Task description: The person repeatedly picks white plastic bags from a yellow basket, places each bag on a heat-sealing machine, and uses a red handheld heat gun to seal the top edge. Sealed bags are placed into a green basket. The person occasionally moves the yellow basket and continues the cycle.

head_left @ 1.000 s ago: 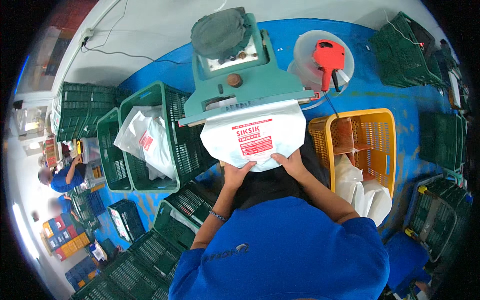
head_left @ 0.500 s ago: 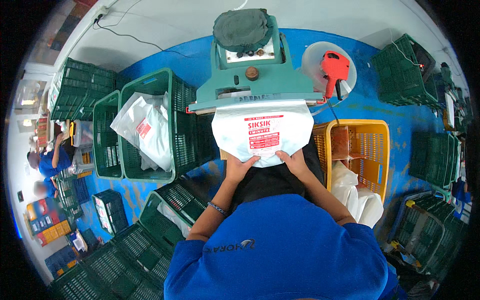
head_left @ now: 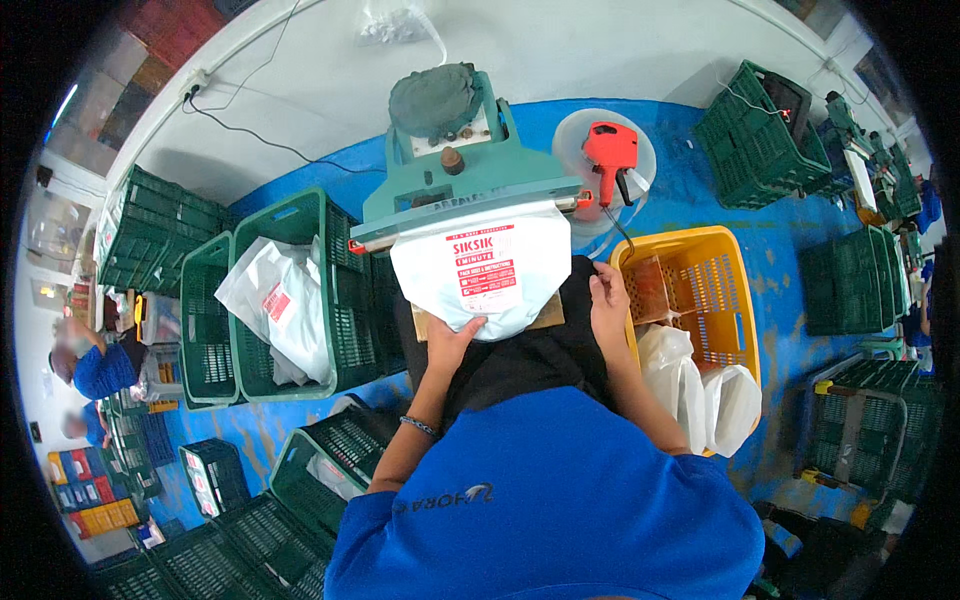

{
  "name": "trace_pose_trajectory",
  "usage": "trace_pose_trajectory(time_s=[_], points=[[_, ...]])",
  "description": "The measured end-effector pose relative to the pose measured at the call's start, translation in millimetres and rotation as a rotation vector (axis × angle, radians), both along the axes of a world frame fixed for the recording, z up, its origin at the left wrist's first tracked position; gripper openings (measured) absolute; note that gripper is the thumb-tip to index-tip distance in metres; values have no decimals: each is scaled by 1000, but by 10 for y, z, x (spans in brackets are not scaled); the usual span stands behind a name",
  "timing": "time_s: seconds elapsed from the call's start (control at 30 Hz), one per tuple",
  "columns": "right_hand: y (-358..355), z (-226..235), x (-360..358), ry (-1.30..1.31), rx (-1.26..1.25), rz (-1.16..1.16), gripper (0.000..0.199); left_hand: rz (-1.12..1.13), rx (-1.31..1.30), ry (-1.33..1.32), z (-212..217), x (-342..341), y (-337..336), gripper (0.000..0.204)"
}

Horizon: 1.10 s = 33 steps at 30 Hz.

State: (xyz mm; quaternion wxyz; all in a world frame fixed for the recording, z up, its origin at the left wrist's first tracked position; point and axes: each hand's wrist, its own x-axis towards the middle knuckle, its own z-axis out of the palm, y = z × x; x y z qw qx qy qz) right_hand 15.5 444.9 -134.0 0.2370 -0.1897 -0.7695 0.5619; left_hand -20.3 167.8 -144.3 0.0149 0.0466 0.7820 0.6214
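The white pouch [head_left: 487,272] with its red rectangular label hung with its top in the green sealing machine [head_left: 462,190]. The left hand [head_left: 452,340] gripped its lower edge. The right hand [head_left: 608,300] had let go and rested open beside the yellow basket [head_left: 735,300].

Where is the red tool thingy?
The red handheld tool sits on a round white tub at the top of the head view, right of the green sealing machine and above the yellow basket.

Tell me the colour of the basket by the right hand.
Yellow basket, beside the right hand; clearest in the head view.
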Motion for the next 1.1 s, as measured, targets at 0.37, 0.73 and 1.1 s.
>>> trace_pose_trajectory(time_s=[0.37,0.73,1.1], points=[[210,236,-1212,-101,199,296,39,127,-238,124,193,149,55,71],[205,329,-1125,-106,-732,162,27,50,-102,45,176,150,-56,68],[-286,588,-653,-69,-847,346,46,182,67,-42,320,-1195,-707,32]])
